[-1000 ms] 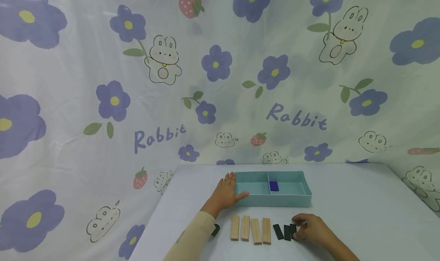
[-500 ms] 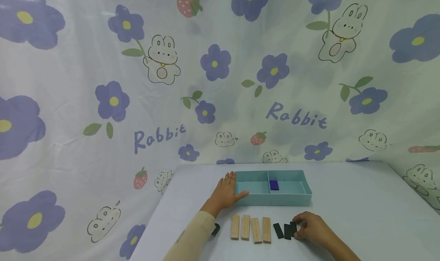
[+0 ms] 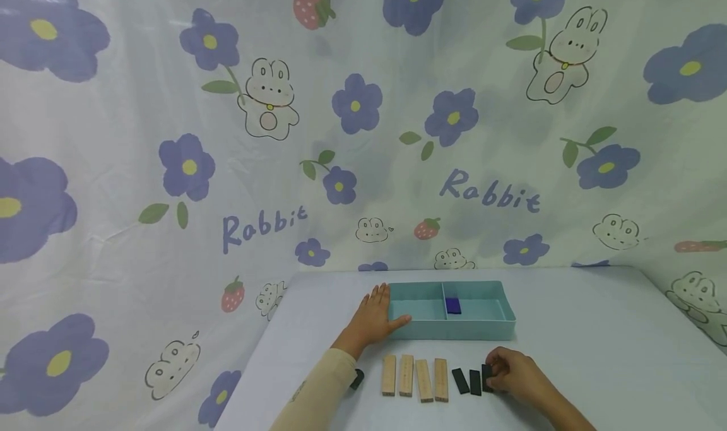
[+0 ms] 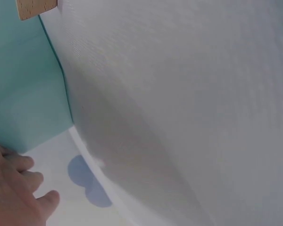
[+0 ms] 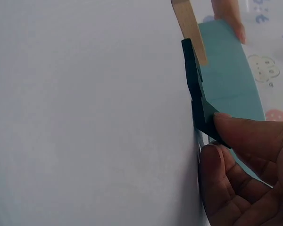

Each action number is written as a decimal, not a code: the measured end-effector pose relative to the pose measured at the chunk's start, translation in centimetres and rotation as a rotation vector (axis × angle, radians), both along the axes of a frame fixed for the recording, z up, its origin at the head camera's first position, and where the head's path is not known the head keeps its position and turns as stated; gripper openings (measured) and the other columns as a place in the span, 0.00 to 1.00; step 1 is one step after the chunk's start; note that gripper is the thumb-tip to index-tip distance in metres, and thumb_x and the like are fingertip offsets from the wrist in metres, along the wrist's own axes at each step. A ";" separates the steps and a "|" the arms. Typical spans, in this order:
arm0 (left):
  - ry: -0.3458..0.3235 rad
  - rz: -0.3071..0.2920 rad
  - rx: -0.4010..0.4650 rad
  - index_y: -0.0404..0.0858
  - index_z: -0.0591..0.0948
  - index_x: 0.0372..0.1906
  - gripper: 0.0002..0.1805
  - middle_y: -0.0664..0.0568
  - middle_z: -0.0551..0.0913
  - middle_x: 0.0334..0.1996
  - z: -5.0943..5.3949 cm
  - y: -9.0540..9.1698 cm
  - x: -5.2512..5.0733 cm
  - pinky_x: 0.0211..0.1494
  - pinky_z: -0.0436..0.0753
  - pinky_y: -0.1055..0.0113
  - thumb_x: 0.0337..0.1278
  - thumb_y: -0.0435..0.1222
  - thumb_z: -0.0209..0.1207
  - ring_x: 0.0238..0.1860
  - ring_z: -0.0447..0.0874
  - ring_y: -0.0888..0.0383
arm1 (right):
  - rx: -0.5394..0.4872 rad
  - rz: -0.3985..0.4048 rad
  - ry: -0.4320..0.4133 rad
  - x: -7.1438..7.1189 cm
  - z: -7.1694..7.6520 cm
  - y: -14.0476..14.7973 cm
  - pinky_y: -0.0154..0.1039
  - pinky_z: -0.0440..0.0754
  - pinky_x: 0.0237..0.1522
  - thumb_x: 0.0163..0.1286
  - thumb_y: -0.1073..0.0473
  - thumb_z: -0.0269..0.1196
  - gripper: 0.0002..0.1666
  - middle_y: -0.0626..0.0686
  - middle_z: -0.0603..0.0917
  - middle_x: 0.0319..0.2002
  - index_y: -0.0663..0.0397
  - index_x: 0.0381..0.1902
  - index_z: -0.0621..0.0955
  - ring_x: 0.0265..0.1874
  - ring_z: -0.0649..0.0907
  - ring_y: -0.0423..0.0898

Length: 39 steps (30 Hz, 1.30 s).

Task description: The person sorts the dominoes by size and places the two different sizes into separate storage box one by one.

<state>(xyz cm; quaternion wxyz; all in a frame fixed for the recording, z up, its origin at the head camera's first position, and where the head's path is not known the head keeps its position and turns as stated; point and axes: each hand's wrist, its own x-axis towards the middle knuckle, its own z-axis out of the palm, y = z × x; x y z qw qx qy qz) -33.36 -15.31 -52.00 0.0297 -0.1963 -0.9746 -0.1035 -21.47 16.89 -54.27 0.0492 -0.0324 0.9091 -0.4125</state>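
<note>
My left hand (image 3: 372, 320) rests against the left end of a teal two-compartment tray (image 3: 454, 331), fingers extended along the end wall and thumb along the front. In the left wrist view the fingertips of that hand (image 4: 19, 188) show beside the tray wall (image 4: 33, 94). Between thumb and fingertips, my right hand (image 3: 519, 377) pinches the rightmost black rectangular block (image 3: 486, 378). The right wrist view shows this block (image 5: 207, 117) tilted, the thumb on its face. Two more black blocks (image 3: 475, 383) lie just left of it on the table.
Several wooden blocks (image 3: 406, 375) stand in a row left of the black ones, in front of the tray. A dark blue piece (image 3: 452, 305) lies in the tray's right compartment. Another black object (image 3: 356, 379) is partly hidden by the left sleeve (image 3: 324, 383). Patterned curtain (image 3: 363, 153) surrounds the white table.
My right hand has shifted slightly right with the black block, widening the gap to its neighbour. My left hand has stayed on the tray.
</note>
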 end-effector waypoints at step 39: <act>-0.017 0.004 -0.002 0.29 0.51 0.75 0.57 0.38 0.51 0.75 0.8 0.2 0.5 0.73 0.51 0.46 0.59 0.71 0.43 0.75 0.46 0.44 | -0.216 0.012 0.041 -3.0 5.0 1.0 0.37 0.85 0.32 0.58 0.73 0.68 0.20 0.55 0.81 0.38 0.70 0.50 0.80 0.36 0.85 0.49</act>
